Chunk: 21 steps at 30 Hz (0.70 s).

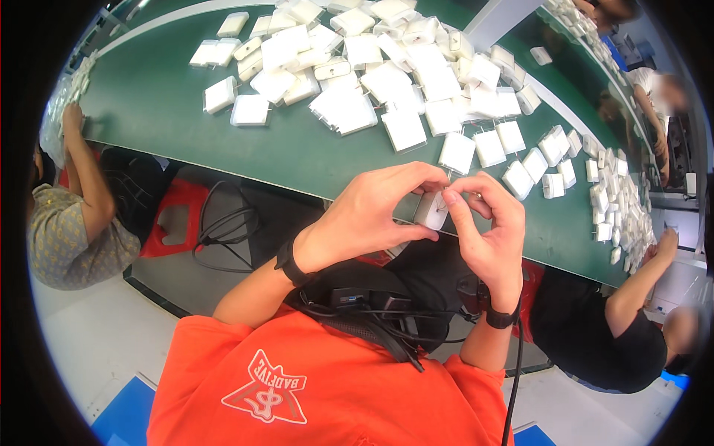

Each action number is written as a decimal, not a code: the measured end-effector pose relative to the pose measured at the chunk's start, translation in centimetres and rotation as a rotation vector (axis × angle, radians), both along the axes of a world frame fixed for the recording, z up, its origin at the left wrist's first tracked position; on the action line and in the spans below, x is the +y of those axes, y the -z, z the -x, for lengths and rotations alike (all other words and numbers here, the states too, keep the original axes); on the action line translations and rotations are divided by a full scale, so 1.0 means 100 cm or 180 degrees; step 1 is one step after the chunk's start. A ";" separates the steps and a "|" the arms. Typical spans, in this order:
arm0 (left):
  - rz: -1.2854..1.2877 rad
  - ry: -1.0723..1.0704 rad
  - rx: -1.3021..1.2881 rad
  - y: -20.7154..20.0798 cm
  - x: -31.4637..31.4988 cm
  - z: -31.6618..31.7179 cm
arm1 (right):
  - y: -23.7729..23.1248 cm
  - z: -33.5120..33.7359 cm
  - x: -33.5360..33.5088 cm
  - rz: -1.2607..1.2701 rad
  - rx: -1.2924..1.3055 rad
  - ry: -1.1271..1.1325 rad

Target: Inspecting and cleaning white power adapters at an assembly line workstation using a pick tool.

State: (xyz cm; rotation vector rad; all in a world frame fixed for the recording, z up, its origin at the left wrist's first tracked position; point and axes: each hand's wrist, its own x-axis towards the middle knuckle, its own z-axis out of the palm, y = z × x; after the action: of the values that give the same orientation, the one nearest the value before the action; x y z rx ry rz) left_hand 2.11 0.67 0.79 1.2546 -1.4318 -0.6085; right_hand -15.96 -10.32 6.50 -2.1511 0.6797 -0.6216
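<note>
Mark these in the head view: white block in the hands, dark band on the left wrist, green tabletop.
White block [430,213]: head view, exposed pale face.
Left wristband [288,264]: head view, dark strap.
Green tabletop [163,130]: head view, bare surface toward picture left.

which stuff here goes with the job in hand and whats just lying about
With the job, it seems:
- left hand and right hand, both at work
- small white box-shaped plastic block, in the left hand's fingers
- heap of similar white blocks
- long green tabletop under the heap

Probably just lying about:
- black looped cable
- red plastic seat, left
</note>
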 end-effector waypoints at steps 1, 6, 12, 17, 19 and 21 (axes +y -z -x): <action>0.0007 0.0022 0.0001 0.000 0.000 0.000 | 0.000 0.001 0.001 0.0000 0.0006 0.0001; 0.0070 0.0011 -0.0066 0.000 -0.001 0.001 | 0.007 0.001 0.001 0.0140 -0.0116 0.0088; 0.0238 -0.0113 -0.0227 0.007 0.001 0.001 | 0.008 0.003 0.001 0.0241 -0.0006 0.0305; 0.0250 -0.0100 -0.0288 0.003 0.001 0.002 | 0.014 0.011 -0.002 -0.0429 -0.0201 0.0218; 0.0226 -0.0131 -0.0200 0.003 0.001 0.003 | 0.016 0.013 -0.003 -0.0630 -0.0313 0.0220; 0.0250 -0.0089 -0.0212 0.002 0.001 0.002 | 0.014 0.014 -0.003 -0.0615 -0.0265 0.0212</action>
State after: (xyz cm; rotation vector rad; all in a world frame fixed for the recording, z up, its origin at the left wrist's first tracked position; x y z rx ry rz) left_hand 1.95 0.75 0.63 1.2409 -1.4766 -0.4911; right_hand -17.33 -10.63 5.12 -1.9206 0.7378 -0.6498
